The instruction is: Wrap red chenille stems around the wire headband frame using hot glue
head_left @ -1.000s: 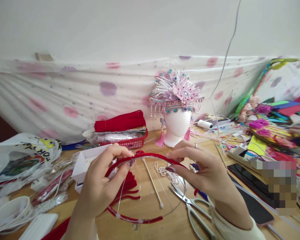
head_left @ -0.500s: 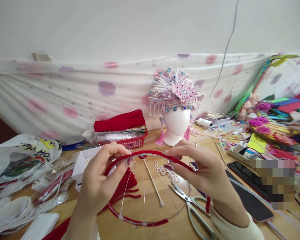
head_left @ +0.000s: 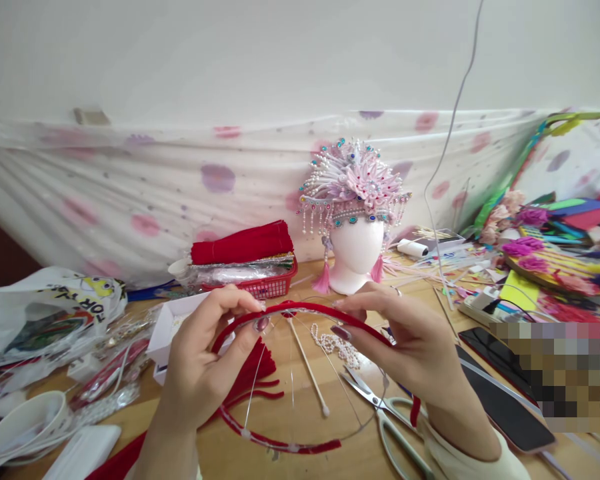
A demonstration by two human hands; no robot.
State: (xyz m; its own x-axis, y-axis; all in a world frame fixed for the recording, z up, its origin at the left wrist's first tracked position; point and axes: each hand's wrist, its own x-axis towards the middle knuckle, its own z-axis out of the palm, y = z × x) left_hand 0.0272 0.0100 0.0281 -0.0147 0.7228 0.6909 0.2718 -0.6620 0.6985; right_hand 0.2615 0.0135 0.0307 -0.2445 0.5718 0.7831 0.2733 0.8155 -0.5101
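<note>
Far left: plastic bag (head_left: 45, 313) and white cup (head_left: 23, 423), well apart from the work. White box (head_left: 173, 327) sits just behind the left hand (head_left: 205, 367).

Left hand: thumb and forefinger pinched on the upper arc of the red wire frame (head_left: 300, 309), left of centre. The frame is held off the table between both hands. Its lower arc hangs near the person, with thin bare wire ribs spanning between the arcs (lower arc looks only partly red-covered).

Right hand (head_left: 405, 340): pinching the same arc right of centre, thumb underneath.

My read of the step: fingertip work on the red covering along the top arc. The next move calls for one pinch to anchor while the other shifts along, with no reaching.

Room: tight underneath. Cotton-tipped stick (head_left: 307, 367) and pearl string (head_left: 337, 347) lie below the ribs, scissors (head_left: 385, 413) are just beside the right wrist, and the phone (head_left: 505, 393) is further right. The wire ribs could snag on these if lowered, so the free room is upward.
</note>
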